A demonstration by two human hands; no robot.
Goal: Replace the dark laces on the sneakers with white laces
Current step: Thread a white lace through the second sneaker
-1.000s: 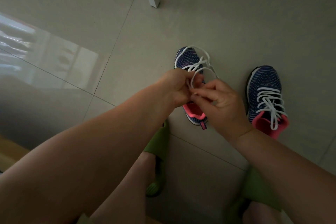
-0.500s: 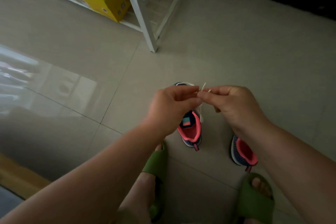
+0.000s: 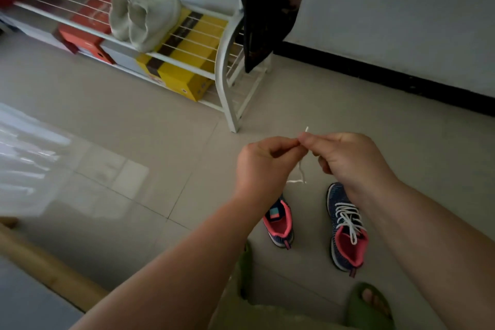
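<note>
A: Changed since a second ago?

B: Plenty. Down low then, at the other sneaker (image 3: 278,225) just left of the laced sneaker (image 3: 345,228), fiddling with loose loops. Now lifted above and beyond the laced sneaker, drawing the lace (image 3: 301,171) up along.

A: Left hand (image 3: 263,161)?

B: Pinches the lace near its end, thumb against forefinger, other fingers curled.

A: Right hand (image 3: 348,158)?

B: Same. Pinches the lace, fingertips touching the left's. Leaves one short white tip poking up above the pinch.

A: And the rest of the lace?

B: Hangs from the pinch, kinks, then vanishes behind the left wrist, heading for the other sneaker. Cannot tell how many eyelets filled; hidden by that wrist.

A: Meaning for the task?

B: Looks like matching the two ends and taking out slack. Threading probably done or nearly so, with only tightening and a bow left. No dark laces anywhere in view.

A: Risk?

B: Pulling unevenly, or tugging the other sneaker off the floor.
</note>
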